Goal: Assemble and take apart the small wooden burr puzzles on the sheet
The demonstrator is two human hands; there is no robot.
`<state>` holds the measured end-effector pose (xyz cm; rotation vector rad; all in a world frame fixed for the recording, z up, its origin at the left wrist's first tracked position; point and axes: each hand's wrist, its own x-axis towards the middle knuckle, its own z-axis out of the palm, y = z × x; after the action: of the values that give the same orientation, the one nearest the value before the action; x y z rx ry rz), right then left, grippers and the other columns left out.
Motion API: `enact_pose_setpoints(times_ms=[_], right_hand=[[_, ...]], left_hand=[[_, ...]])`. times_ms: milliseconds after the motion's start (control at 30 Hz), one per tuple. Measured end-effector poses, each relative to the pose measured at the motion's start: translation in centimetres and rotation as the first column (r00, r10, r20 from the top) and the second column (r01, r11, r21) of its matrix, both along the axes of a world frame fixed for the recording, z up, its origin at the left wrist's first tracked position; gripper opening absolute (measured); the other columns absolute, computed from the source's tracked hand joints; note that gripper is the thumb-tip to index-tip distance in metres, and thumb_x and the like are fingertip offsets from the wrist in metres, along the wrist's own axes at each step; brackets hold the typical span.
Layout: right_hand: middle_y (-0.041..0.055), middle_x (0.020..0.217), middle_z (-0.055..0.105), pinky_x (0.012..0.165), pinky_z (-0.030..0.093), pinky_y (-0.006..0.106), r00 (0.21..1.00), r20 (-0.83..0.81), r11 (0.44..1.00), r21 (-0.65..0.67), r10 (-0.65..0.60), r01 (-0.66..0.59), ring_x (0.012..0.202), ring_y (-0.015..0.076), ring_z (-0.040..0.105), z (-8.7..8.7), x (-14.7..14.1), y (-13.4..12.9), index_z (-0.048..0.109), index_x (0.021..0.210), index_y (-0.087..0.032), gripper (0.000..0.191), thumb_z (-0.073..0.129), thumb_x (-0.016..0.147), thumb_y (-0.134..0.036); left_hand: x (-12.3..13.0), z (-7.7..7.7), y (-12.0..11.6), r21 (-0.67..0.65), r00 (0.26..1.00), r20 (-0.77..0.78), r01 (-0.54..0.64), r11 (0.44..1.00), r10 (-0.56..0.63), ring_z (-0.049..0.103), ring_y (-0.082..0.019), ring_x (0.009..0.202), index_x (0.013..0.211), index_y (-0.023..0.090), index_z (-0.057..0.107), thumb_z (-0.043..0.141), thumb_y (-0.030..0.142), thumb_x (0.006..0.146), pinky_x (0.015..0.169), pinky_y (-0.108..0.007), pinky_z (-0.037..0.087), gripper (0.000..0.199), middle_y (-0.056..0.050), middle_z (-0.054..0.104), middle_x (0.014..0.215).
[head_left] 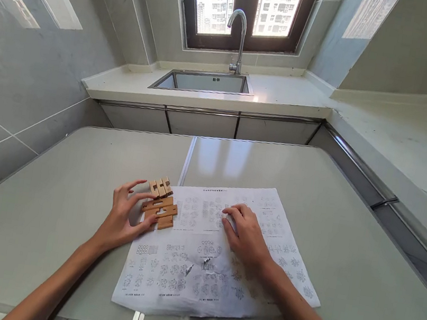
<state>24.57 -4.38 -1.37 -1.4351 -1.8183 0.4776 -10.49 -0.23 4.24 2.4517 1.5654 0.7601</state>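
Observation:
Several notched wooden puzzle pieces (164,210) lie together at the upper left of a large printed sheet (181,238). A paler group of notched wooden blocks (161,187) sits just beyond them. My left hand (125,216) is spread beside the darker pieces, its thumb at their near edge and a finger reaching toward their far side; it does not lift any. My right hand (246,234) rests palm down on the printed sheet, fingers loosely bent over the small diagrams, with nothing visible in it. The sheet is creased, with small tears near its middle.
The pale table (73,187) has a seam down its middle. Beyond it is a white counter (287,93) with a sink (205,81) and a faucet (241,41) beneath a window. Another counter (420,143) runs along the right, and a tiled wall (30,68) stands left.

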Motion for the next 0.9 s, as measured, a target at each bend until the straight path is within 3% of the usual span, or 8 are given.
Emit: enact_pose_setpoints(times_ms=[100,200,300,367,467,600,733,900], right_hand=[[0.0114,0.116,0.068,0.098,0.057,0.051,1.0,-0.012,1.0,0.004,0.005,-0.005,0.111,0.0317,0.065,-0.1,0.1,0.0,0.068,0.117,-0.025,0.019,0.055,0.104,-0.026],[0.0111,0.116,0.069,0.098,0.056,0.051,0.999,-0.036,1.0,-0.006,0.017,-0.017,0.111,0.031,0.065,0.0,0.2,0.0,0.068,0.116,-0.024,0.019,0.053,0.104,-0.025],[0.0104,0.114,0.07,0.096,0.056,0.049,0.998,-0.064,1.0,-0.007,0.026,-0.026,0.108,0.0293,0.066,0.2,0.2,0.1,0.068,0.114,-0.024,0.019,0.051,0.105,-0.023],[0.0099,0.111,0.07,0.093,0.056,0.047,0.996,-0.082,0.999,-0.001,0.032,-0.032,0.105,0.0282,0.066,0.4,0.2,0.1,0.068,0.112,-0.023,0.021,0.049,0.105,-0.02],[0.0091,0.106,0.072,0.09,0.056,0.045,0.995,-0.095,0.999,0.014,0.04,-0.039,0.101,0.0275,0.067,0.6,0.1,0.0,0.069,0.107,-0.024,0.023,0.047,0.104,-0.016],[0.0078,0.1,0.073,0.084,0.055,0.043,0.995,-0.091,0.999,0.019,0.049,-0.047,0.096,0.0268,0.068,0.7,0.1,-0.1,0.069,0.101,-0.024,0.025,0.047,0.101,-0.012],[0.0059,0.094,0.072,0.072,0.051,0.037,0.993,-0.106,0.999,-0.017,0.043,-0.045,0.087,0.0245,0.066,1.0,0.1,-0.3,0.068,0.095,-0.023,0.024,0.049,0.097,-0.01],[0.0016,0.078,0.065,0.057,0.041,0.031,0.988,-0.152,0.998,-0.064,0.017,-0.027,0.065,0.0184,0.055,1.3,0.2,-0.4,0.062,0.082,-0.023,0.023,0.048,0.092,-0.008]], left_hand=[[-0.5,-0.6,2.6,-0.064,0.971,0.168,-0.161,0.985,0.17,0.039,-0.037,0.147,0.124,0.028,0.067,0.066,0.053,0.093,0.118,-0.061,0.04,0.04,-0.011,0.048,0.155],[-0.9,-1.4,5.9,-0.147,0.88,0.378,-0.252,0.957,0.289,0.049,-0.035,0.141,0.117,0.023,0.068,0.066,0.056,0.088,0.116,-0.052,0.043,0.044,-0.013,0.057,0.147],[-1.3,-1.8,8.5,-0.2,0.839,0.431,-0.272,0.941,0.333,0.064,-0.029,0.118,0.117,0.019,0.066,0.064,0.058,0.086,0.103,-0.043,0.051,0.05,-0.014,0.066,0.133],[-1.4,-1.9,9.4,-0.228,0.829,0.444,-0.261,0.938,0.339,0.067,-0.024,0.102,0.114,0.018,0.066,0.067,0.056,0.083,0.093,-0.036,0.053,0.049,-0.012,0.07,0.119],[-1.3,-1.9,9.7,-0.234,0.816,0.461,-0.268,0.935,0.349,0.061,-0.017,0.083,0.101,0.018,0.063,0.068,0.052,0.08,0.079,-0.028,0.05,0.04,-0.004,0.067,0.094],[-1.1,-1.8,9.0,-0.249,0.806,0.457,-0.29,0.924,0.376,0.037,-0.012,0.06,0.074,0.023,0.044,0.062,0.042,0.081,0.058,-0.025,0.034,0.028,0.006,0.041,0.064],[-0.7,-1.5,8.5,-0.277,0.827,0.431,-0.26,0.925,0.361,0.025,-0.011,0.058,0.064,0.023,0.026,0.059,0.032,0.075,0.056,-0.025,0.024,0.036,0.007,0.028,0.06],[-0.5,-1.3,8.4,-0.294,0.841,0.405,-0.253,0.922,0.36,0.023,-0.011,0.058,0.064,0.023,0.025,0.059,0.032,0.073,0.056,-0.025,0.021,0.037,0.007,0.027,0.06]])
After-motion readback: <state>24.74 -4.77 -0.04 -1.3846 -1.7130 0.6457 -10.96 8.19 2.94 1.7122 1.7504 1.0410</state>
